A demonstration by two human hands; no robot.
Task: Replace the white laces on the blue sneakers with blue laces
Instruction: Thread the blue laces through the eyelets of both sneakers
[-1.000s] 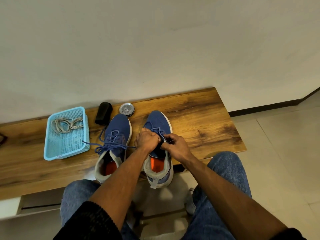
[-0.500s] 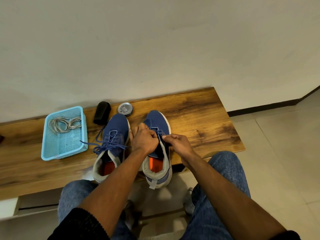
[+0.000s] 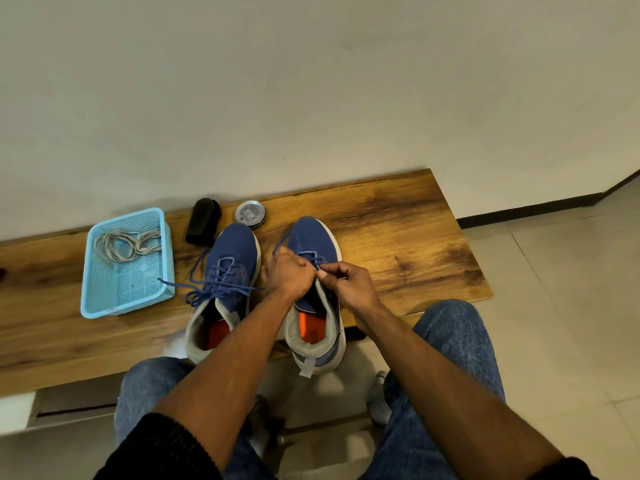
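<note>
Left hand: the left hand (image 3: 289,277) sat curled over the laced front of the right-hand sneaker (image 3: 313,289), fingers closed on the blue lace (image 3: 317,259) (a loop of it ran from the knuckles toward the toe).
Right hand: the right hand (image 3: 348,284) met it at the tongue, thumb and forefinger pinching the same lace just beside the left knuckles.
Right-hand sneaker: it stood upright on the wooden bench (image 3: 398,230), toe to the wall, heel overhanging the near edge, orange insole showing.
Left-hand sneaker: the left-hand sneaker (image 3: 225,285) stood just beside its pair, already threaded with its own blue lace (image 3: 211,289), whose loose ends trailed toward the basket.
White laces: the white laces (image 3: 124,245) lay bundled in the far part of a light blue mesh basket (image 3: 100,308) at the left of the bench.
Other things: a black oblong object (image 3: 202,221) (what it was could not be told) and a round tin (image 3: 251,213) sat near the wall behind the sneaker toes.
Person: knees in blue jeans (image 3: 457,327) were close to the bench edge, dark sleeves at the bottom of the view.
</note>
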